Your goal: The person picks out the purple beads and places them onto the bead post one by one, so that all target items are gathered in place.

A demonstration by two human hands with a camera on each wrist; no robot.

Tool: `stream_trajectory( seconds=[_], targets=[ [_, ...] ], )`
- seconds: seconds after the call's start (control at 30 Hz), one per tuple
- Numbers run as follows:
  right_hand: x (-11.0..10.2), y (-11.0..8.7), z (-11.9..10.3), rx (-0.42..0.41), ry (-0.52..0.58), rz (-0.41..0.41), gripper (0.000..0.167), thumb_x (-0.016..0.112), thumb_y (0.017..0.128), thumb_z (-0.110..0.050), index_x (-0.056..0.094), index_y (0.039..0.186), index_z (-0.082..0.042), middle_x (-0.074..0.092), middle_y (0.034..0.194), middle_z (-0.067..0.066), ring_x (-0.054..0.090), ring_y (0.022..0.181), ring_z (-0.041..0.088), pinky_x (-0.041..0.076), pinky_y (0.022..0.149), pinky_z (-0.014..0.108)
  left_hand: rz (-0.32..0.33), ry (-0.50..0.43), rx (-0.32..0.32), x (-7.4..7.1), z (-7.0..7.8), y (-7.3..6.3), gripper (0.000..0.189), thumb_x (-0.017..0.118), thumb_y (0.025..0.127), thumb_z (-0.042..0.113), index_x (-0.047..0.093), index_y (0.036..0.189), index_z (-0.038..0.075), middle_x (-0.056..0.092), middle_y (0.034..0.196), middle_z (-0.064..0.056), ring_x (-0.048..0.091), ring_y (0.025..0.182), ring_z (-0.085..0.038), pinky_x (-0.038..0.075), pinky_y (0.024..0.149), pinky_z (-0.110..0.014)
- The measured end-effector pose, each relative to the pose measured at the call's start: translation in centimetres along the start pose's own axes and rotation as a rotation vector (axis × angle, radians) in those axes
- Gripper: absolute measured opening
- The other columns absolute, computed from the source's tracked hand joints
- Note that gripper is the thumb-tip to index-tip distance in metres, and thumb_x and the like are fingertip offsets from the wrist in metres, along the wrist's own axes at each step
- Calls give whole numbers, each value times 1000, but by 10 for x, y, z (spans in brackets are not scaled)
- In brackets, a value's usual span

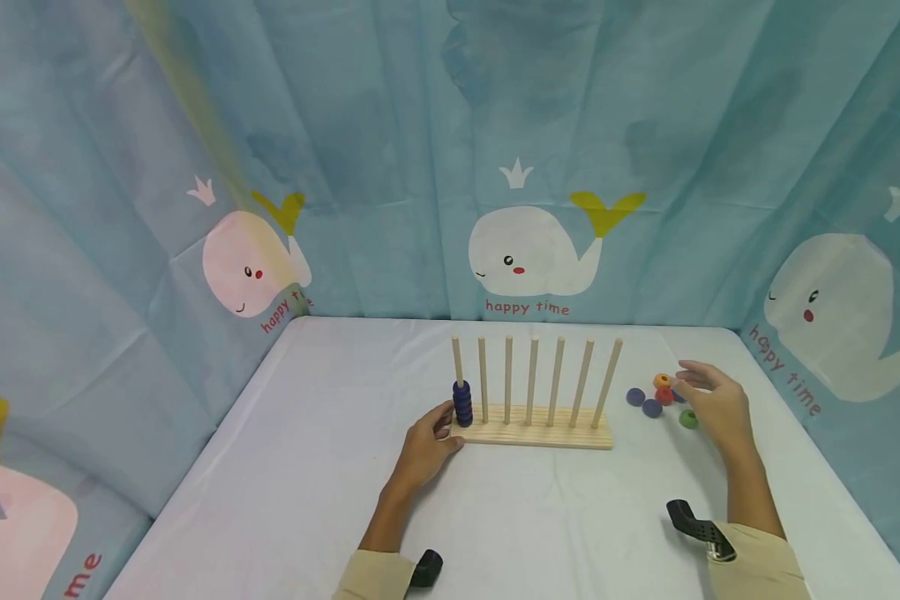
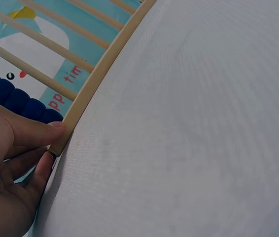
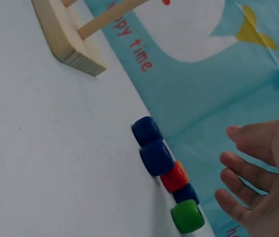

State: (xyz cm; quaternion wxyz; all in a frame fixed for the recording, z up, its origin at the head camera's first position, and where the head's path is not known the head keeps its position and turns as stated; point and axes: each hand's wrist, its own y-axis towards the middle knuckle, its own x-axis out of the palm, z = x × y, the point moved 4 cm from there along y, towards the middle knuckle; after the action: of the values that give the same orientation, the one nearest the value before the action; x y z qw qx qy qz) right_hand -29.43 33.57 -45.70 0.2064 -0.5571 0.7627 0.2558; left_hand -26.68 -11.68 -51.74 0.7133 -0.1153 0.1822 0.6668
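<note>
My left hand (image 1: 423,447) holds the left end of a wooden stand's base (image 1: 532,436). In the left wrist view the thumb lies along the base's edge (image 2: 87,95), with fingertips at its corner. Several upright pegs stand in a row on the stand; dark blue beads (image 1: 462,405) are stacked on the leftmost one. Above the loose beads hovers my right hand (image 1: 720,410), fingers spread and loosely bent, holding nothing visible. Beneath and beside it lie an orange bead (image 1: 662,380), a red bead (image 1: 664,397), a green bead (image 3: 188,217) and several blue beads (image 3: 156,158).
A white cloth (image 1: 307,467) covers the table. Light blue curtains (image 1: 390,167) printed with whales hang behind and along both sides. Black wrist mounts (image 1: 693,523) sit at both sleeves.
</note>
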Motion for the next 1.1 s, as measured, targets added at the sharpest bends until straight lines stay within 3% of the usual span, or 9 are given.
stream_trajectory(
  seconds=[0.3,0.57,0.87,1.1],
  targets=[
    [5,2,19,53,-24,-36,59,55,98,-41,44,145,-7,48,140,25,40,128,47,41,97,65,0,2,5,0,2,0,63,71,86,4,47,144,10,57,134,-8,55,121,-18,48,99,-25],
    [11,2,29,116,-23,-95,64,52,98,-42,36,150,-8,37,147,28,30,134,51,33,99,70,5,9,-11,-1,2,-1,64,72,86,5,47,144,10,57,134,-8,56,120,-18,48,99,-25],
    [15,5,38,97,-55,-121,65,55,98,-39,34,150,-6,37,147,27,27,136,50,27,103,71,-7,-3,-18,0,0,-2,64,71,87,8,45,145,11,55,135,-9,56,119,-20,48,98,-27],
    [16,6,39,90,-81,-122,58,60,95,-23,40,146,-4,45,141,27,36,131,50,32,101,69,-9,-10,-3,0,0,-1,64,71,87,7,46,145,10,56,134,-9,55,120,-20,48,99,-26]
  ],
)
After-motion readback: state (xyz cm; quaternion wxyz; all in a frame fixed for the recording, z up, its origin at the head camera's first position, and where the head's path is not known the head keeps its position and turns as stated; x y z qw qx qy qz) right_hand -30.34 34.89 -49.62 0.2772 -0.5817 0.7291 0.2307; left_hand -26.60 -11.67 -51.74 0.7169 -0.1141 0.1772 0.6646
